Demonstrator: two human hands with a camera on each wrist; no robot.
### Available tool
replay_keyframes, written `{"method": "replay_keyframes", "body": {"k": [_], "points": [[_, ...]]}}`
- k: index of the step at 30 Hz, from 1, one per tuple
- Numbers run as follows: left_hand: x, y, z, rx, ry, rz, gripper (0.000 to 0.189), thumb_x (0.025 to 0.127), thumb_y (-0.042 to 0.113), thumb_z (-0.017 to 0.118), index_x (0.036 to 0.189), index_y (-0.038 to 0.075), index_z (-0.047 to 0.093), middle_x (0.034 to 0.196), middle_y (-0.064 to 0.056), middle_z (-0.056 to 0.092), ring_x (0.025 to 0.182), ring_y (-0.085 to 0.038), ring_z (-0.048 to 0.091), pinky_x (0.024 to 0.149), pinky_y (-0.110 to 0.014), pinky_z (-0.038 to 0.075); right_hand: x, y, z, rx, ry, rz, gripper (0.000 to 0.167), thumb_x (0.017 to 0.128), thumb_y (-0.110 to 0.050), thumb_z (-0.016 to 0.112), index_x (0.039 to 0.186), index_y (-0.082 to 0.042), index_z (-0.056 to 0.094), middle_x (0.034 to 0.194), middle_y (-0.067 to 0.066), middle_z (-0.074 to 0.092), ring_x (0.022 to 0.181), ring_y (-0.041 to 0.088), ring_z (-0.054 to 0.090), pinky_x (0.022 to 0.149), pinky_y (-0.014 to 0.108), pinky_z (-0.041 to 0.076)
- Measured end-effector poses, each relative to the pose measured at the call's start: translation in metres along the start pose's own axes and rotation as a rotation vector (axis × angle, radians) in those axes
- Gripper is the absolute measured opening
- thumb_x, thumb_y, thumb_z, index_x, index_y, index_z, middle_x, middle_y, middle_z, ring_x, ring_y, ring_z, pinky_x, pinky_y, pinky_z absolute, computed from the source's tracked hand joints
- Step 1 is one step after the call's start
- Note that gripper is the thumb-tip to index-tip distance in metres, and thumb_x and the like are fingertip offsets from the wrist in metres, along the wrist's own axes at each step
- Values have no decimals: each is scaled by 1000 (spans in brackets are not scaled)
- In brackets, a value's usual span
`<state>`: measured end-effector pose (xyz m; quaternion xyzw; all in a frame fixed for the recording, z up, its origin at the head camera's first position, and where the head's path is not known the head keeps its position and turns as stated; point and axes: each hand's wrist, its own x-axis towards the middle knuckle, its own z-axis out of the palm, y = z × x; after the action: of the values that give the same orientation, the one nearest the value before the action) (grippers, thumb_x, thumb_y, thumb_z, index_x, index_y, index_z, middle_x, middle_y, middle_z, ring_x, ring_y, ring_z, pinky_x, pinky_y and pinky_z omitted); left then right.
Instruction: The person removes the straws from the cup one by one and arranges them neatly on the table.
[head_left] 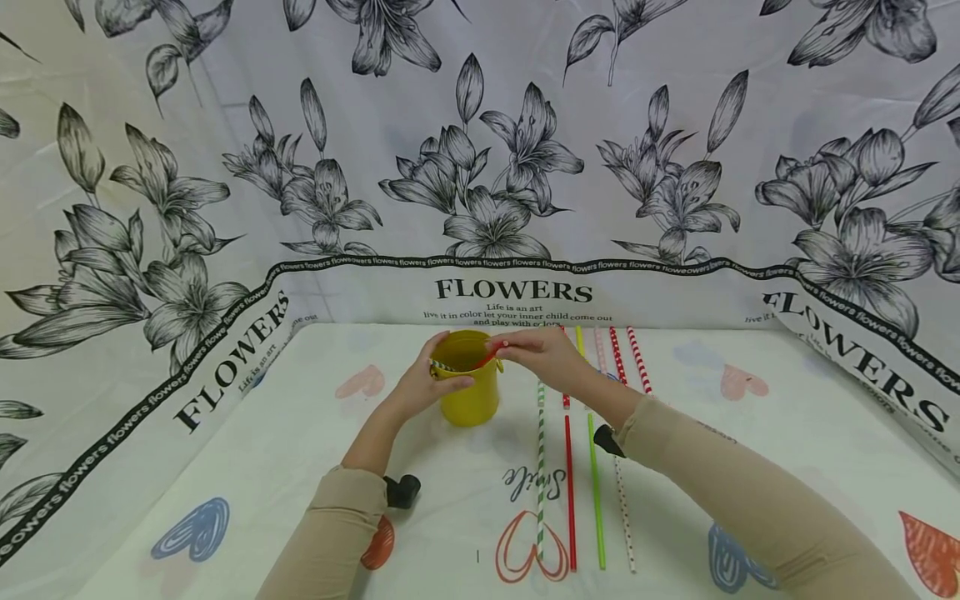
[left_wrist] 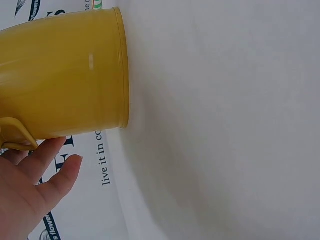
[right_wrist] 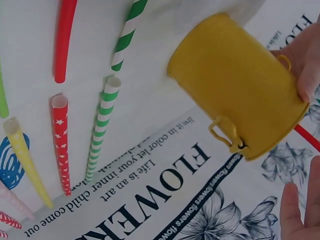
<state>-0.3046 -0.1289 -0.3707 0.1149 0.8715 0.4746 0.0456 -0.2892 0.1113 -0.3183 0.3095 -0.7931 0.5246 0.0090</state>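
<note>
A yellow metal bucket (head_left: 469,402) with small side loops is near the table's middle; its wall fills the upper left of the left wrist view. My left hand (head_left: 414,385) holds it from the left, thumb along the front near the rim and fingers around the far side. Between the fingertips of my right hand (head_left: 546,357) is a red straw (head_left: 491,353), its lower part inside the bucket's mouth. A striped straw (head_left: 442,366) shows inside the bucket beside my left fingers. In the right wrist view, the red straw (right_wrist: 307,137) sticks out past the rim.
Right of the bucket, straws lie in two rows: green-striped (head_left: 541,475), plain red (head_left: 570,492), lime green (head_left: 597,492) and dotted white (head_left: 624,517) nearer, with star-patterned red (right_wrist: 61,145), yellow (right_wrist: 30,165) and red-striped (head_left: 639,358) farther back. A flower-printed cloth (head_left: 517,292) stands behind.
</note>
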Motion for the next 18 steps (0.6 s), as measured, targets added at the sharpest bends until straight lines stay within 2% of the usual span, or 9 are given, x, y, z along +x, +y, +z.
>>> {"method": "replay_keyframes", "body": {"k": [3, 4, 7, 13, 16, 18], "points": [[0, -1, 0, -1, -3, 20, 95, 84, 40, 76, 154, 20, 15, 152, -14, 34, 138, -40, 32, 111, -60, 25, -6, -4, -9, 13, 50, 5, 27, 93, -8, 64, 118, 0, 69, 115, 13, 69, 104, 22, 65, 87, 29, 54], [0, 0, 0, -1, -4, 24, 95, 84, 40, 76, 154, 20, 15, 152, -14, 34, 138, -40, 31, 111, -60, 24, -9, -5, -12, 22, 67, 14, 28, 93, -8, 64, 120, -1, 68, 116, 12, 69, 97, 21, 65, 83, 24, 54], [0, 0, -1, 5, 1, 24, 96, 83, 41, 77, 154, 21, 16, 152, -14, 34, 138, -39, 31, 111, -59, 24, -16, -8, -22, 46, 108, 18, 29, 94, -7, 63, 122, -1, 67, 116, 11, 69, 94, 17, 64, 80, 20, 53], [0, 0, -1, 13, 3, 7, 99, 81, 43, 77, 155, 21, 15, 153, -14, 33, 138, -41, 30, 110, -61, 24, -28, -13, -43, 162, 154, -91, 29, 98, -5, 57, 124, 4, 62, 112, 11, 70, 98, 20, 67, 88, 30, 53], [0, 1, 0, 20, 6, -18, 99, 81, 46, 77, 155, 24, 15, 154, -13, 32, 139, -40, 30, 110, -61, 25, -33, -15, -54, 229, 185, -127, 26, 100, -10, 53, 123, -3, 63, 113, 6, 70, 92, 19, 69, 82, 32, 56], [1, 1, 0, 29, 4, -12, 99, 81, 47, 76, 155, 24, 14, 154, -14, 32, 139, -41, 30, 110, -61, 25, -36, -17, -61, 261, 210, -148, 23, 102, -13, 51, 120, -8, 63, 112, 3, 70, 88, 18, 70, 78, 31, 57]]}}
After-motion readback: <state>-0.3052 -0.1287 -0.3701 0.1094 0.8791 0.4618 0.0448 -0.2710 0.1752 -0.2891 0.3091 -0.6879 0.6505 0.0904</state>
